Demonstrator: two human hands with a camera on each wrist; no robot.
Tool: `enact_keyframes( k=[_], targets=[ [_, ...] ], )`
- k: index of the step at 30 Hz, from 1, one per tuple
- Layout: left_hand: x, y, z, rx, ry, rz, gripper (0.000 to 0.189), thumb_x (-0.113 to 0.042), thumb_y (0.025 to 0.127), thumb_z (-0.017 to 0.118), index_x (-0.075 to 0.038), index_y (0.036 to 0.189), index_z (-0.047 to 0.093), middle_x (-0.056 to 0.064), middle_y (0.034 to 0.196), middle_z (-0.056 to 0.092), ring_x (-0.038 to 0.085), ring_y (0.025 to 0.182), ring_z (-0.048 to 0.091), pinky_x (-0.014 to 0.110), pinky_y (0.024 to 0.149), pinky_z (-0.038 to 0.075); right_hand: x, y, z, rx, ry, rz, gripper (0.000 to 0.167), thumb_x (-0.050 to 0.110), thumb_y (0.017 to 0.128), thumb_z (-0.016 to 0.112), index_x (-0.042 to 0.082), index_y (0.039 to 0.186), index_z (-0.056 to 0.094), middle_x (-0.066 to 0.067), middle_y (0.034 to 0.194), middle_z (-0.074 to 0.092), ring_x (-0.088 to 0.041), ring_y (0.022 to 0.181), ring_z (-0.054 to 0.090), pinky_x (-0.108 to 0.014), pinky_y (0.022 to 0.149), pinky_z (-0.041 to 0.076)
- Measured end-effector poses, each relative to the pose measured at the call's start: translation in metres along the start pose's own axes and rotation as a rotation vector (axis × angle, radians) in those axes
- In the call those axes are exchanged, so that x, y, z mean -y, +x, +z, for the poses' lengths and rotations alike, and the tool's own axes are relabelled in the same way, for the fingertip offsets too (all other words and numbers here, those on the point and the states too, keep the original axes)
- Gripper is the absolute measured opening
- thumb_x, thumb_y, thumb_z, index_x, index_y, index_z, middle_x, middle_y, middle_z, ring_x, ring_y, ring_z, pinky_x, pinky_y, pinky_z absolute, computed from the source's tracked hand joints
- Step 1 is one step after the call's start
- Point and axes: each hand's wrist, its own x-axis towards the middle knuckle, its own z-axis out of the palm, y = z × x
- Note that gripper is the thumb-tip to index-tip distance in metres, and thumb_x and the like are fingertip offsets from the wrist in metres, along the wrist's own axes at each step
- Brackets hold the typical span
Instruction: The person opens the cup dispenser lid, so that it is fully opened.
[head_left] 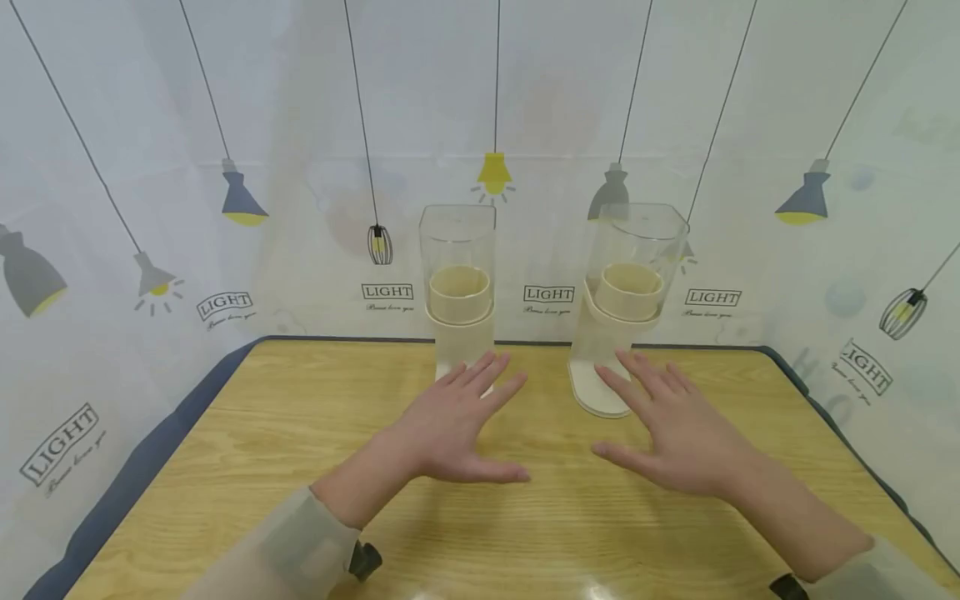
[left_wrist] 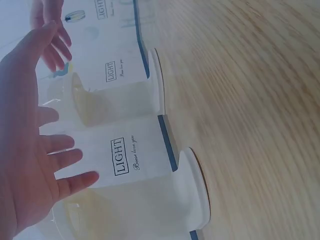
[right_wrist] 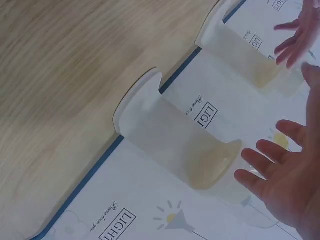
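Two cream holders with clear plastic tops stand upright toward the back of the wooden table. In the head view the left holder [head_left: 461, 304] is partly hidden by my left hand [head_left: 457, 425], whose fingers are spread and hold nothing. The right holder [head_left: 624, 300], on a rounded base, stands beyond my right hand [head_left: 675, 429], also with spread, bare fingers. Both palms face down over the table. In the left wrist view the left hand [left_wrist: 30, 170] overlaps the nearer holder; in the right wrist view the right hand [right_wrist: 285, 175] is beside the clear top of its holder.
The wooden table [head_left: 300, 433] has a dark blue edge. Behind and around it hangs a pale cloth [head_left: 315, 125] printed with lamps and the word LIGHT. Dark straps [head_left: 365, 561] show at the sleeve cuffs.
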Motion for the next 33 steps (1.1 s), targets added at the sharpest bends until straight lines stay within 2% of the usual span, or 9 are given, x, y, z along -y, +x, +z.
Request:
enact_keyframes(
  k=[3, 5, 9, 12, 15, 20, 23, 29, 33],
  targets=[
    [-0.002, 0.004, -0.001, -0.032, -0.088, 0.011, 0.111, -0.082, 0.090, 0.069, -0.022, 0.175, 0.029, 0.013, 0.180, 0.032, 0.037, 0.161, 0.042, 0.059, 0.122, 0.048, -0.003, 0.002, -0.006, -0.134, 0.025, -0.011, 0.079, 0.053, 0.099, 0.079, 0.016, 0.163, 0.051, -0.017, 0.163, 0.053, -0.048, 0.140, 0.060, -0.068, 0.107, 0.055],
    [-0.003, 0.007, -0.002, -0.044, -0.150, 0.022, 0.108, -0.076, 0.092, 0.072, -0.023, 0.175, 0.029, 0.011, 0.175, 0.040, 0.034, 0.155, 0.050, 0.056, 0.117, 0.053, -0.006, 0.003, -0.009, -0.230, 0.039, -0.025, 0.070, 0.042, 0.097, 0.083, 0.013, 0.156, 0.058, -0.014, 0.153, 0.061, -0.041, 0.130, 0.067, -0.062, 0.094, 0.062],
    [-0.005, 0.015, -0.003, -0.067, -0.230, 0.046, 0.104, -0.069, 0.095, 0.074, -0.023, 0.176, 0.027, 0.008, 0.167, 0.049, 0.028, 0.147, 0.057, 0.048, 0.114, 0.056, -0.014, 0.007, -0.017, -0.394, 0.043, -0.104, 0.064, 0.024, 0.089, 0.088, 0.009, 0.147, 0.064, -0.012, 0.139, 0.067, -0.035, 0.120, 0.071, -0.057, 0.086, 0.064],
    [-0.007, 0.020, -0.004, -0.075, -0.275, 0.050, 0.102, -0.067, 0.096, 0.074, -0.023, 0.176, 0.028, 0.009, 0.164, 0.051, 0.026, 0.143, 0.059, 0.046, 0.113, 0.057, -0.020, 0.009, -0.024, -0.463, 0.033, -0.147, 0.063, 0.020, 0.086, 0.088, 0.007, 0.144, 0.066, -0.015, 0.135, 0.069, -0.037, 0.121, 0.069, -0.058, 0.089, 0.062],
    [-0.009, 0.026, -0.006, -0.082, -0.321, 0.057, 0.099, -0.064, 0.098, 0.075, -0.022, 0.175, 0.029, 0.008, 0.164, 0.051, 0.025, 0.141, 0.060, 0.046, 0.111, 0.058, -0.025, 0.011, -0.031, -0.483, 0.025, -0.139, 0.063, 0.019, 0.086, 0.087, 0.006, 0.144, 0.066, -0.017, 0.136, 0.069, -0.039, 0.123, 0.067, -0.060, 0.085, 0.062],
    [-0.012, 0.038, -0.010, -0.111, -0.359, 0.077, 0.094, -0.058, 0.099, 0.075, -0.022, 0.174, 0.032, 0.004, 0.161, 0.050, 0.019, 0.129, 0.063, 0.042, 0.100, 0.061, -0.032, 0.017, -0.052, -0.505, 0.024, -0.057, 0.062, 0.021, 0.090, 0.085, 0.006, 0.146, 0.064, -0.021, 0.140, 0.066, -0.044, 0.122, 0.067, -0.063, 0.072, 0.061],
    [-0.014, 0.047, -0.015, -0.113, -0.373, 0.079, 0.091, -0.057, 0.100, 0.074, -0.023, 0.174, 0.033, 0.004, 0.158, 0.050, 0.017, 0.128, 0.062, 0.041, 0.099, 0.060, -0.035, 0.024, -0.066, -0.520, 0.055, -0.003, 0.062, 0.021, 0.092, 0.083, 0.005, 0.148, 0.063, -0.024, 0.144, 0.062, -0.045, 0.127, 0.063, -0.067, 0.078, 0.059],
    [-0.019, 0.066, -0.025, -0.119, -0.437, 0.074, 0.088, -0.052, 0.102, 0.074, -0.021, 0.173, 0.034, 0.005, 0.161, 0.048, 0.021, 0.138, 0.060, 0.045, 0.110, 0.057, -0.042, 0.039, -0.092, -0.523, 0.142, 0.134, 0.061, 0.026, 0.098, 0.077, 0.004, 0.152, 0.060, -0.027, 0.155, 0.053, -0.048, 0.144, 0.048, -0.075, 0.103, 0.047],
    [-0.021, 0.079, -0.029, -0.127, -0.475, 0.062, 0.086, -0.051, 0.103, 0.074, -0.019, 0.173, 0.035, 0.007, 0.164, 0.046, 0.022, 0.140, 0.059, 0.046, 0.114, 0.055, -0.045, 0.050, -0.106, -0.490, 0.194, 0.199, 0.065, 0.031, 0.101, 0.075, 0.005, 0.156, 0.055, -0.026, 0.160, 0.046, -0.047, 0.150, 0.040, -0.076, 0.110, 0.041]
  ],
)
